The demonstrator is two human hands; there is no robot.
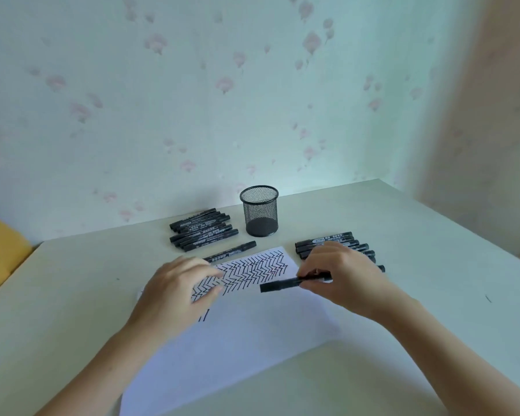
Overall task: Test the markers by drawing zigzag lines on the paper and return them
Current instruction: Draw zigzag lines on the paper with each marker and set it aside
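Right of centre in the frame, a black marker is pinched by the right hand over the paper, its long axis pointing left toward the nearby, loosely spread left hand.

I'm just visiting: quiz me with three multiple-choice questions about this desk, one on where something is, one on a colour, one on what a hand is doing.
1. Where does the mesh cup stand?
A. behind the paper, between two marker piles
B. on the paper
C. in the left hand

2. What colour are most zigzag lines?
A. green
B. black
C. blue

3. What is the right hand doing?
A. resting flat
B. lifting the cup
C. gripping a marker

Answers: 1 A, it stands upright on the table between the piles; 2 B, the strokes are dark black; 3 C, fingers curl round the marker's barrel.
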